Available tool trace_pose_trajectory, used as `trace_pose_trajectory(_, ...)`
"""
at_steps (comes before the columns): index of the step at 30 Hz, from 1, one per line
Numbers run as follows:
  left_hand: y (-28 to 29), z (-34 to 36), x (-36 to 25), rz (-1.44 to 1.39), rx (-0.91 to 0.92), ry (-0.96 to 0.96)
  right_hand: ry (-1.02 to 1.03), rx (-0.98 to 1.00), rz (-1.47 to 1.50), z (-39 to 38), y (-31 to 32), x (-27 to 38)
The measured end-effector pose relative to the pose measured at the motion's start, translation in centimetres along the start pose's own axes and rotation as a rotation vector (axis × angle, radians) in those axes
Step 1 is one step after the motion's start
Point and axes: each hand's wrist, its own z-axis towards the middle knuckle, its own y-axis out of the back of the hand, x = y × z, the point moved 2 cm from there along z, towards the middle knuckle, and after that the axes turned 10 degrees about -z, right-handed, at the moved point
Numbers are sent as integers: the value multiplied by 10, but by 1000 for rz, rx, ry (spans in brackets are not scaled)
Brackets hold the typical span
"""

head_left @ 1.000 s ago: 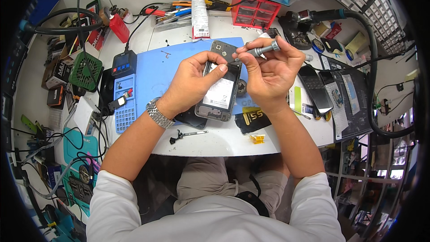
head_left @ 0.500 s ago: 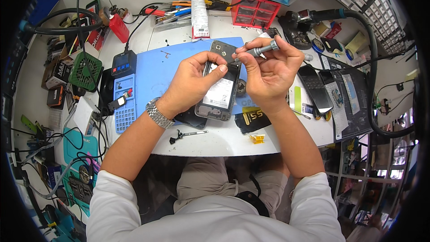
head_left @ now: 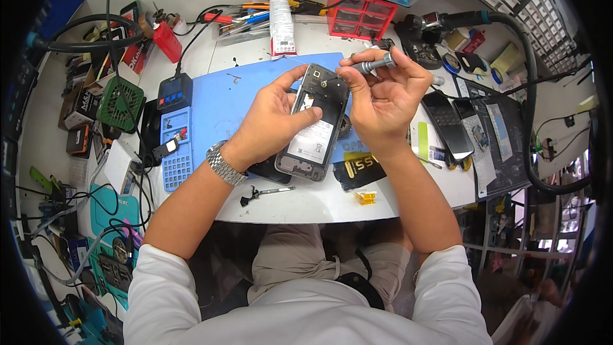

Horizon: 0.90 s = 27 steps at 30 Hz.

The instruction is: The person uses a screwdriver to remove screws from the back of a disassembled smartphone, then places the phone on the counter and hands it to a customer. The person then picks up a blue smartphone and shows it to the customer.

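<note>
An opened smartphone (head_left: 330, 112), its back off and a white-labelled battery (head_left: 311, 140) showing, lies tilted in my left hand (head_left: 271, 115). The thumb presses on the battery area and the fingers wrap the far left side. In my right hand (head_left: 386, 102) is a grey screwdriver (head_left: 375, 64), pinched between thumb and fingers. Its thin shaft points left, with the tip over the phone's upper part near a small round brass-coloured spot; whether it touches cannot be told. Partly hidden beneath the phone is a dark flat panel (head_left: 271, 171).
A blue work mat (head_left: 220, 102) lies under the phone. Near the front edge are a flex-cable part (head_left: 268, 195), a yellow film piece (head_left: 366, 198) and a black packet (head_left: 357, 172). A white tube (head_left: 281, 25) and red drawers (head_left: 361, 14) stand behind; dark phones (head_left: 449, 126) lie right.
The phone has tilted and shifted slightly nearer me. My left fingers have drawn back from its upper part, and the thumb sits lower. The screwdriver stays near the phone's top.
</note>
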Motion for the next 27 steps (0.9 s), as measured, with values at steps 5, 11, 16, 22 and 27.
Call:
trace_pose_trajectory(5,-4,-1,0,-53,40,-3,-30,34,-26,-2,0,0)
trace_pose_trajectory(11,-5,-3,-3,-14,75,0,24,49,-46,3,3,1)
trace_pose_trajectory(16,-5,-3,-3,-46,81,10,159,16,-210,9,14,8)
trace_pose_trajectory(22,-5,-3,0,-48,64,29,-2,-31,-5,9,8,6)
trace_pose_trajectory(27,-3,-2,1,-65,57,43,77,-12,-355,13,8,15)
